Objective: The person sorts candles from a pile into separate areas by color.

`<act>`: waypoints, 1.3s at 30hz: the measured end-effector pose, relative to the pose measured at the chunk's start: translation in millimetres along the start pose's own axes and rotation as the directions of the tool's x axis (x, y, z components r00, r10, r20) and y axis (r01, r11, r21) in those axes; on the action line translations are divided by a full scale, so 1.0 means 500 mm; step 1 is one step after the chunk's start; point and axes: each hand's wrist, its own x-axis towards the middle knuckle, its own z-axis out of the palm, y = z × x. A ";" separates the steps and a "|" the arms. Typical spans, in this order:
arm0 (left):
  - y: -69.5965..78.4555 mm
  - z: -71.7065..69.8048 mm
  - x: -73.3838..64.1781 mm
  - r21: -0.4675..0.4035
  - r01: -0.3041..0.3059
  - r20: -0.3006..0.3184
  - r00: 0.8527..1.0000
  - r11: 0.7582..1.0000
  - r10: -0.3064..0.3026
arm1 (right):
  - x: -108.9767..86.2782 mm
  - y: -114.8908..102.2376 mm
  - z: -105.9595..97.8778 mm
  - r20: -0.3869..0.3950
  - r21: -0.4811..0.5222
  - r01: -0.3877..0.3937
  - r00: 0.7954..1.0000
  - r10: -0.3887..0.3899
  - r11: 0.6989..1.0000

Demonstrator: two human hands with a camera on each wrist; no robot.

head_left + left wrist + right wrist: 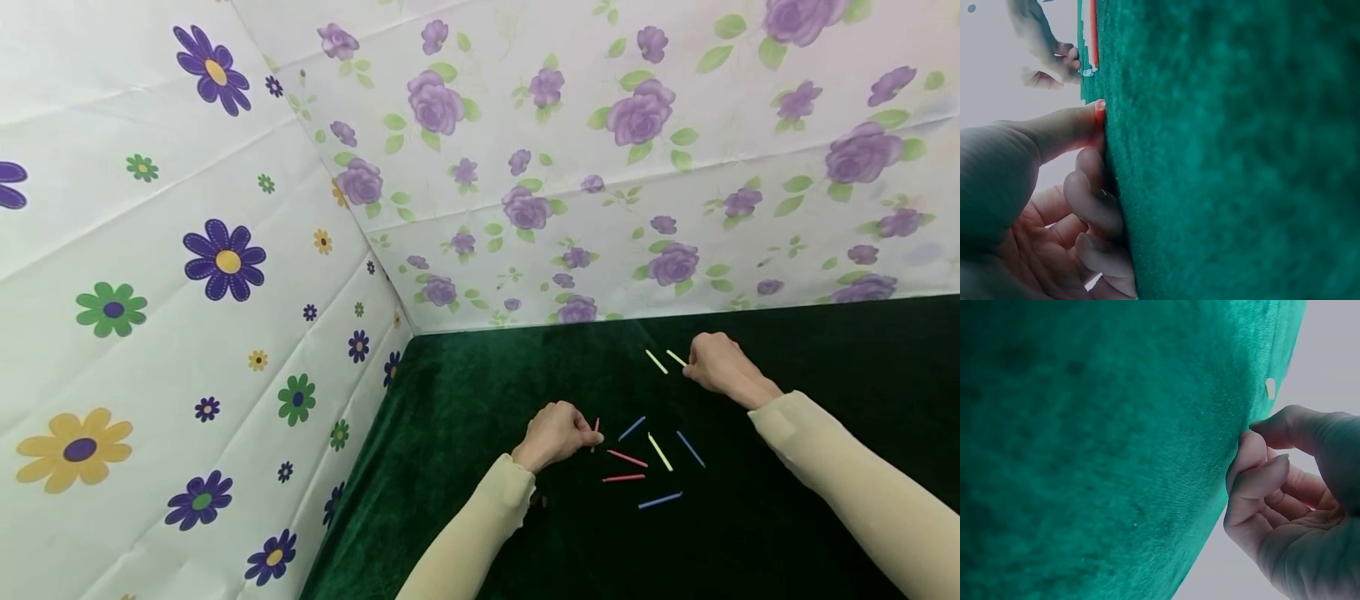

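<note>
My left hand (555, 435) pinches a thin red candle (597, 425) between thumb and fingers, low over the green cloth. In the left wrist view, the red candle's tip (1101, 105) shows at the thumb, and another red candle lies beyond. Farther back and to the right, my right hand (722, 364) pinches the end of a thin yellow candle (676, 357). A second yellow candle (656, 361) lies just left of it. In the right wrist view, the thumb and forefinger of my right hand (1291, 494) meet close at the cloth; the held candle is mostly hidden there.
Between the hands lie two red candles (627, 458) (623, 478), a yellow candle (660, 452) and three blue candles (632, 428) (691, 448) (660, 500). Green velvet cloth (465, 400) covers the table. Flower-printed sheets (495, 275) rise behind and at the left.
</note>
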 end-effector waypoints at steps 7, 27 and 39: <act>0.001 0.002 0.001 0.021 -0.001 -0.004 1.000 1.000 0.001 | 0.001 0.006 0.002 0.000 0.011 0.002 1.000 -0.002 1.000; 0.002 0.000 0.006 0.007 0.008 0.002 1.000 1.000 -0.008 | 0.001 0.018 0.010 -0.062 0.046 0.034 0.998 -0.031 0.998; 0.002 -0.001 0.005 -0.001 0.017 0.010 1.000 1.000 -0.017 | -0.019 0.017 0.020 -0.086 0.069 0.058 0.995 -0.052 0.996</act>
